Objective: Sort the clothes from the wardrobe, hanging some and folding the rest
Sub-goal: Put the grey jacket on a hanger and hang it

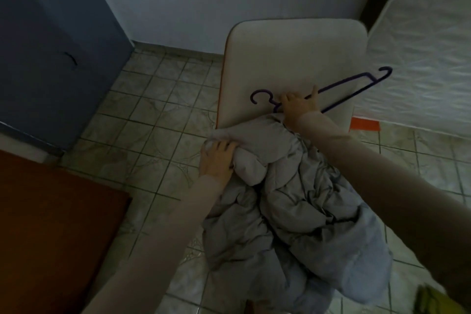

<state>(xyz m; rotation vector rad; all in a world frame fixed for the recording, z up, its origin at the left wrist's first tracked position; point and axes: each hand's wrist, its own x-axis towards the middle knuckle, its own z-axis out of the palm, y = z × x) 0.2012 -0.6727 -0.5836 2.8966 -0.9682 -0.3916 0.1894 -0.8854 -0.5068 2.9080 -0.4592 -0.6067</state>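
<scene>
A crumpled grey puffy garment (293, 199) lies heaped on the near end of a cream padded chair (293, 58). My left hand (216, 160) grips a bunched fold at the garment's left top edge. Two purple plastic hangers (351, 86) lie on the chair's cream surface just beyond the garment, one hook pointing left, the other far right. My right hand (299, 104) reaches over the garment and rests on the hangers, fingers curled round the neck of the left one. Both forearms wear pale long sleeves.
A dark blue wardrobe (51, 46) stands at the left, a red-brown wooden surface (51, 224) below it. A white quilted mattress (420, 58) leans at the right. Pale tiled floor (158, 115) surrounds the chair. A yellow-green item (430, 301) lies at the bottom right.
</scene>
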